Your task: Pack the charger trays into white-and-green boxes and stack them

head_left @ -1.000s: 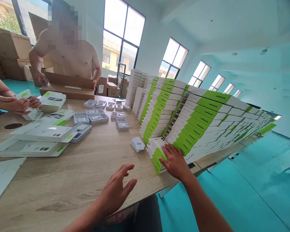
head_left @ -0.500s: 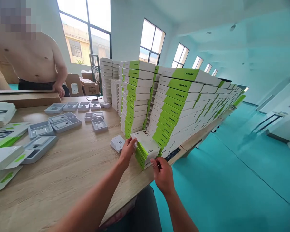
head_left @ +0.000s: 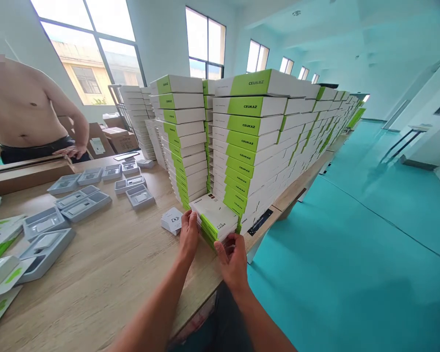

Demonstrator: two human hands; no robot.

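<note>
A short stack of white and green product boxes [head_left: 213, 215] lies at the table's edge, printed side up. My left hand [head_left: 189, 234] is closed against its left side, thumb near the top edge. Around the near right corner of the same boxes, my right hand [head_left: 233, 259] has its fingers curled, with the thumb on the green front. A small pile of white cards [head_left: 172, 220] lies left of my left hand. Just behind the boxes rise tall stacks of matching boxes [head_left: 247, 142]; a narrower column [head_left: 183, 132] stands to their left.
Grey trays [head_left: 82, 201] with parts in them are spread over the wooden table [head_left: 106, 283]. Opened boxes [head_left: 3, 274] lie at the left edge. Across the table stands another person [head_left: 33, 112], one hand by a cardboard piece. Cartons [head_left: 119, 140] stand behind.
My right hand has closed in on the near right corner of the short stack; before, it was just off it. My left hand stays at the left side. The view has swung right.
</note>
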